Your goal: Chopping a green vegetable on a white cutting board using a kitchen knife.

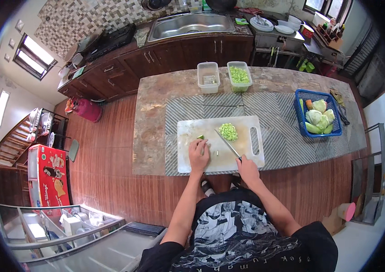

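A white cutting board (192, 127) lies in front of me on the table. On its left part my left hand (198, 155) rests with bent fingers, the tips at a small piece of green vegetable (200, 137). My right hand (248, 170) grips the handle of a kitchen knife (228, 145). The blade slants up and left over the board, its tip beside a heap of diced light-green vegetable (228, 132). One small pale sliver (217, 153) lies between my hands.
Beyond the board stand a clear plastic container (208, 86) and another container (239, 86) filled with chopped green vegetable. A blue basket (321, 134) of vegetables sits at the right. The sink (192, 31) is along the far counter.
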Demonstrator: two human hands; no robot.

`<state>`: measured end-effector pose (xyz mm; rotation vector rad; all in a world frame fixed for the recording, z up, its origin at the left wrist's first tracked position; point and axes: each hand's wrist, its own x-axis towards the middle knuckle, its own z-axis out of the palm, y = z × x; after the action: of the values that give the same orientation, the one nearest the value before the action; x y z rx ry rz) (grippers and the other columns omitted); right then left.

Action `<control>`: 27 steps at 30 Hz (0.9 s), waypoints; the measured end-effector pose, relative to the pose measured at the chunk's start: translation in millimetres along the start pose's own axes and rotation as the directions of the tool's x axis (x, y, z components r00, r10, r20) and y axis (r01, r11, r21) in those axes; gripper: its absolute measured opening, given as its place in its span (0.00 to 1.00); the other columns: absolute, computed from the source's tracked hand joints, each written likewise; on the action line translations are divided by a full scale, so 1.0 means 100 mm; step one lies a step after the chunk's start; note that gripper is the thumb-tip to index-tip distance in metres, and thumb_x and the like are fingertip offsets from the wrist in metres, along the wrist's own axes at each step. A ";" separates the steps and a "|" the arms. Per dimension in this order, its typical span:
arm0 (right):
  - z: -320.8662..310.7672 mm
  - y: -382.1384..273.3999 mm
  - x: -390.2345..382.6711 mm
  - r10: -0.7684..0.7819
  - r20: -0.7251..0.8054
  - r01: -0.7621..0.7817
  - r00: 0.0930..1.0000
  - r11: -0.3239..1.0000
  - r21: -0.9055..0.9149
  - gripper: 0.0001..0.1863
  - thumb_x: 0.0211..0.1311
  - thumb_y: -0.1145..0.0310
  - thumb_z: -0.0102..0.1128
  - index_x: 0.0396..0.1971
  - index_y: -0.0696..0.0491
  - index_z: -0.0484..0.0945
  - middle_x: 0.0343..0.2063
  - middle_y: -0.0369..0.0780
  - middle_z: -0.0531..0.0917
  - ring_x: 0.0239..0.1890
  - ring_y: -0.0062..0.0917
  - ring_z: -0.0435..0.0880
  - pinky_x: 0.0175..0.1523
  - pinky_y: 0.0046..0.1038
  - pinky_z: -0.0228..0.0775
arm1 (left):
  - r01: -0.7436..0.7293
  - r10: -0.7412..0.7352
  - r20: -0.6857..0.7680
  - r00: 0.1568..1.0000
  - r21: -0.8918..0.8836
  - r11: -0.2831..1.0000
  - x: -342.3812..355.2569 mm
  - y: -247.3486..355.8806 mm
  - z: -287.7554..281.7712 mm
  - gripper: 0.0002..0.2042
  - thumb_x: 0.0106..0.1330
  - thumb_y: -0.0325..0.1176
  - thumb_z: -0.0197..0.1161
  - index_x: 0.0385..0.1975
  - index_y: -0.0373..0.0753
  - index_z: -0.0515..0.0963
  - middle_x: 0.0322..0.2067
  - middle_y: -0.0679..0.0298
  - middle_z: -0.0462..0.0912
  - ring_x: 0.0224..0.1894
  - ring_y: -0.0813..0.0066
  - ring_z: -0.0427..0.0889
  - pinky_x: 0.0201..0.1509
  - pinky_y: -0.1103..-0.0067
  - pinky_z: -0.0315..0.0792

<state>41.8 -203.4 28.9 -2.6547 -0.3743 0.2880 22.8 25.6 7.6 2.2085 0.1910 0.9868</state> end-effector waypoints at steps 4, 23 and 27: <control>-0.16 -0.11 -0.05 -0.036 0.048 0.037 0.998 0.999 -0.020 0.19 0.74 0.53 0.54 0.35 0.56 0.76 0.23 0.54 0.83 0.29 0.53 0.85 0.35 0.52 0.78 | 0.119 -0.120 -0.051 0.991 -0.027 0.993 -0.01 0.01 -0.02 0.12 0.57 0.21 0.66 0.41 0.41 0.85 0.37 0.58 0.81 0.40 0.59 0.79 0.46 0.67 0.74; -0.43 0.10 -0.19 -0.073 0.114 0.074 0.991 0.997 -0.003 0.19 0.70 0.52 0.57 0.34 0.54 0.79 0.22 0.52 0.83 0.28 0.53 0.85 0.35 0.52 0.77 | 0.112 -0.118 0.013 0.993 0.245 0.963 -0.12 0.06 0.03 0.05 0.55 0.30 0.74 0.31 0.42 0.86 0.31 0.65 0.83 0.36 0.62 0.78 0.42 0.69 0.72; -0.38 0.17 -0.10 -0.071 0.074 0.074 0.995 0.997 -0.036 0.19 0.70 0.51 0.57 0.35 0.54 0.79 0.22 0.51 0.83 0.29 0.51 0.85 0.35 0.51 0.77 | 0.093 -0.103 0.031 0.994 0.233 0.968 -0.09 0.08 0.02 0.05 0.55 0.29 0.73 0.31 0.42 0.87 0.31 0.64 0.83 0.35 0.63 0.78 0.41 0.69 0.72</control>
<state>45.7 -235.7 55.9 -2.6667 -0.5029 0.3579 16.8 14.5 6.4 2.4023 0.4100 0.9005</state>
